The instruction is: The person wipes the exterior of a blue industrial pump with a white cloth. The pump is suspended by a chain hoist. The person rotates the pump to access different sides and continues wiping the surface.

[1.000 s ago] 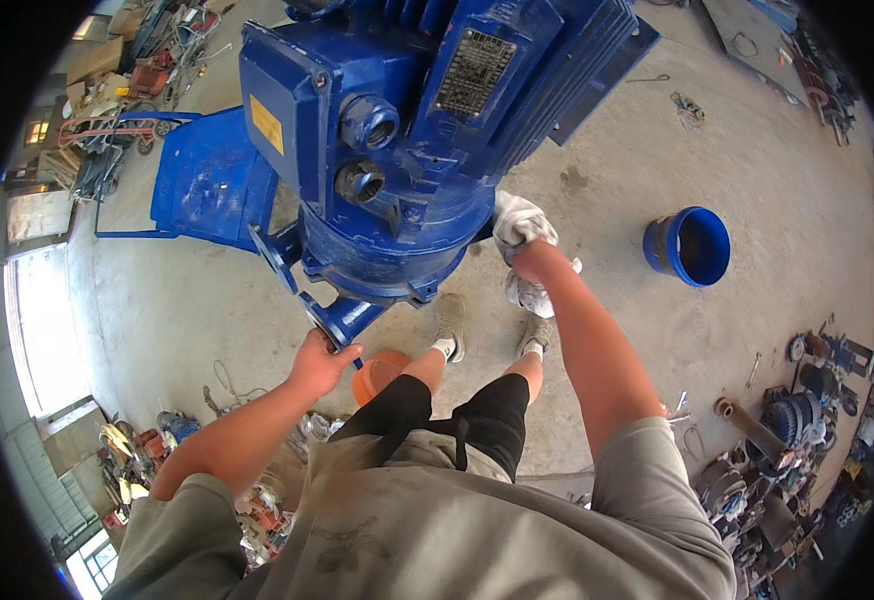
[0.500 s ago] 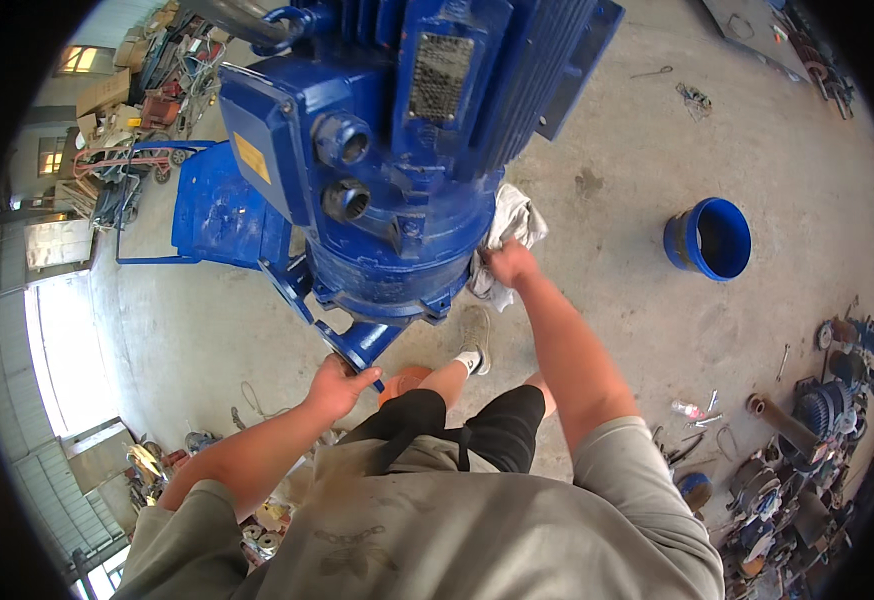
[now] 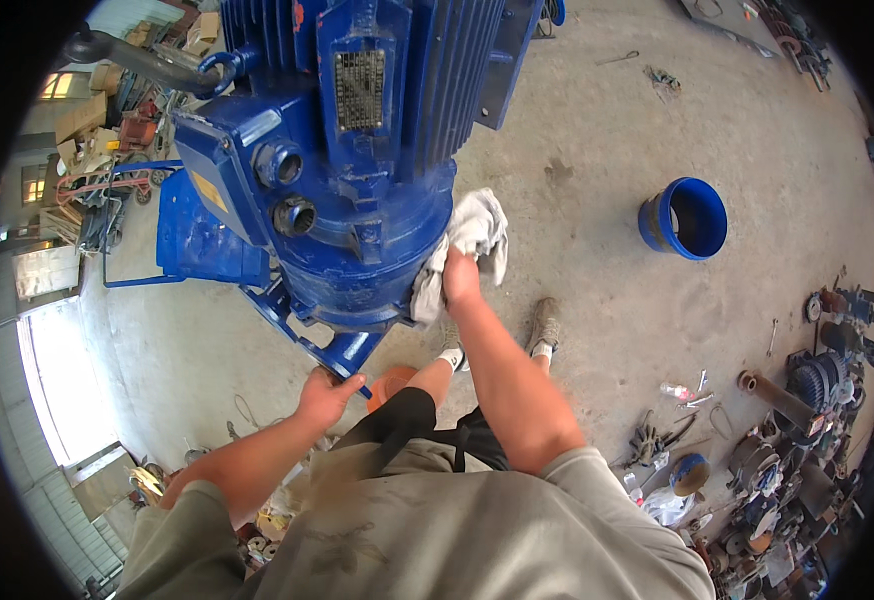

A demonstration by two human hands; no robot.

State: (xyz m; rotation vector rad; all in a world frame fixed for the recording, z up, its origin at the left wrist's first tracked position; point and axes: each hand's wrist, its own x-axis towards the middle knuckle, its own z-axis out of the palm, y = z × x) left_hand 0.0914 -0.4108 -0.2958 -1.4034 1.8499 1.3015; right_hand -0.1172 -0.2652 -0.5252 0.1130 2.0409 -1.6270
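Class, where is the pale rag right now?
In the head view, the pale rag is just above centre, in the right hand, against the blue machine on its right side.

head-worn fisheye, downward over hands [image 3: 325,398] [image 3: 460,277]

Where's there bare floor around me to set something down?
Bare floor lies between the white cloth in your right hand and the blue bucket, and between bucket and spanner. It's crowded among the machine parts at lower right and in the clutter at upper left.
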